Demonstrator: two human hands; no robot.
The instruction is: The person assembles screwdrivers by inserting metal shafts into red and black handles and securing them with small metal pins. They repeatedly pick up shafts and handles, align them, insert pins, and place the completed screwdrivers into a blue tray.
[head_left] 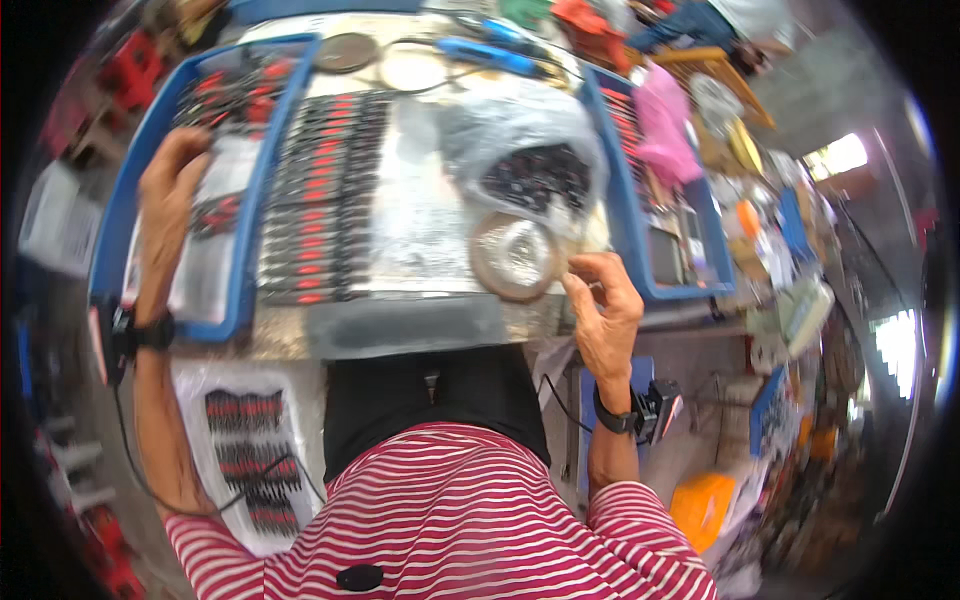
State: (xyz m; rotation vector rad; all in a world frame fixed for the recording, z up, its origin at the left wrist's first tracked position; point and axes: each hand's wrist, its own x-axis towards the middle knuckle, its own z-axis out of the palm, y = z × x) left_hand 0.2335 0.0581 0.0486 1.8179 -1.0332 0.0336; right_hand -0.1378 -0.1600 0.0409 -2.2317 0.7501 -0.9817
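My left hand (178,175) reaches over the left blue tray (262,190), fingers bent and a little apart. It is nearest to a heap of small red-and-black parts (262,95) in that tray; nothing shows in its grasp. My right hand (608,305) hovers at the table's front edge with thumb and forefinger pinched close together; what they hold, if anything, is too small to make out. Just left of it lies a round dish (490,280) with shiny silvery contents. Behind the dish, a clear plastic bag (500,125) lies open on many small dark pieces (540,180).
Rows of red-and-black parts (318,200) fill the table left of a whitish sheet (410,220). A grey strip (405,326) lies along the front edge. Blue-handled tools (490,55) lie at the back. Another blue tray (625,200) stands right, beside a pink bag (662,125).
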